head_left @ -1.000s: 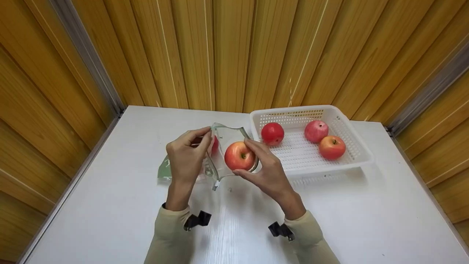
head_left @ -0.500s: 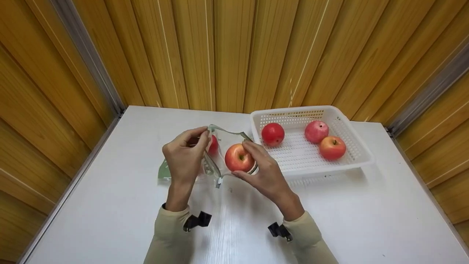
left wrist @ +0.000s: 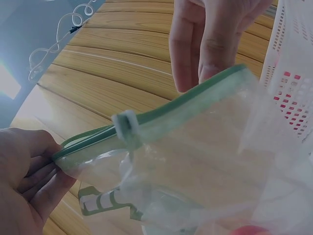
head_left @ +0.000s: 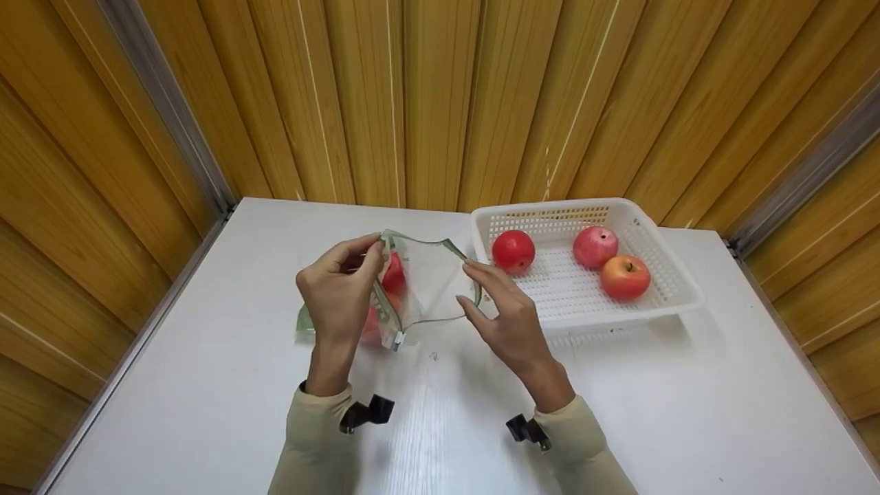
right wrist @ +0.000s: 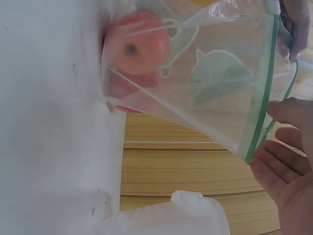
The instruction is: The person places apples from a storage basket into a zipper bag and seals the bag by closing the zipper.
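My left hand (head_left: pixel 337 282) pinches one side of the mouth of a clear zip bag (left wrist: pixel 195 142) with a green seal strip and a white slider (left wrist: pixel 125 122). The mouth gapes wide. Across from it, my right hand (head_left: pixel 505 313) touches the other rim with its fingertips, thumb held apart and nothing gripped. At the bottom of the bag, an apple (head_left: pixel 393 275) shows red in the head view. Through the film in the right wrist view, a red-orange apple (right wrist: pixel 139 44) lies against another red one (right wrist: pixel 134 90); the bag partly blurs them.
A white perforated basket (head_left: pixel 550 315) stands right of the bag. In it lie a red apple (head_left: pixel 513 251), a pinkish apple (head_left: pixel 595 246) and a red-yellow apple (head_left: pixel 624 278). The white table (head_left: pixel 227 323) backs onto a wood-look wall (head_left: pixel 440 103).
The apple that my right hand held at the bag's mouth has left its fingers and gone into the bag. My left hand has shifted slightly left with its rim.
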`<action>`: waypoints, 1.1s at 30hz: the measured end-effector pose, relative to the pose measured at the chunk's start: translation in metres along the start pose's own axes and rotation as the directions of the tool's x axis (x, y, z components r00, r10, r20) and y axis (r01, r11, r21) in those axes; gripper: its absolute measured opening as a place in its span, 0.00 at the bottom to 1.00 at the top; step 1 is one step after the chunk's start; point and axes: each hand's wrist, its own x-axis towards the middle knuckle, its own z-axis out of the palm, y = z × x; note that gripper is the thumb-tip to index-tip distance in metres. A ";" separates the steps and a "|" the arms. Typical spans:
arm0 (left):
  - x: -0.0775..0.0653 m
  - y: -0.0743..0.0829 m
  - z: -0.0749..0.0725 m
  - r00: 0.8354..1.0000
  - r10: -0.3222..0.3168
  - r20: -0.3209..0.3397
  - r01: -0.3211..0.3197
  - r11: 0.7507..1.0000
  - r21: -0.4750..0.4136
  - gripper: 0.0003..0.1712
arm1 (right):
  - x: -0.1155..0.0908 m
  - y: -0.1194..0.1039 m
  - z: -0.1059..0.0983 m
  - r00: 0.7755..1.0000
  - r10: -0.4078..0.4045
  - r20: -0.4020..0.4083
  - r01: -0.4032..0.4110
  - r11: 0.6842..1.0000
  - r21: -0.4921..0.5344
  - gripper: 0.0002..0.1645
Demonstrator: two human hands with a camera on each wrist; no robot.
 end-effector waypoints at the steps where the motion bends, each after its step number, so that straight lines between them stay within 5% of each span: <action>1: 0.000 0.000 0.000 1.000 0.000 -0.002 0.000 1.000 -0.002 0.05 | 0.000 0.001 0.000 1.000 0.007 -0.025 -0.007 1.000 -0.009 0.30; 5: 0.001 0.001 -0.001 1.000 0.001 -0.008 -0.001 1.000 -0.009 0.05 | 0.001 0.004 -0.001 0.994 0.089 -0.071 -0.090 0.996 -0.021 0.29; 13: 0.002 0.001 -0.002 1.000 0.001 -0.014 -0.001 1.000 -0.009 0.05 | -0.002 0.008 0.001 0.976 0.220 0.009 -0.220 0.973 0.073 0.19; 18: 0.005 -0.001 -0.010 1.000 0.006 -0.026 -0.006 1.000 -0.005 0.05 | -0.002 0.008 0.000 0.974 0.225 -0.023 -0.221 0.969 0.111 0.16; 25: 0.013 0.001 -0.024 0.984 0.089 -0.151 -0.091 0.996 -0.003 0.05 | 0.002 0.004 0.000 0.983 0.128 -0.131 -0.108 0.984 0.145 0.12; 33: 0.010 0.001 -0.016 0.999 0.043 -0.008 -0.043 0.999 0.021 0.06 | 0.000 0.008 -0.003 0.983 0.154 -0.100 -0.141 0.982 0.124 0.13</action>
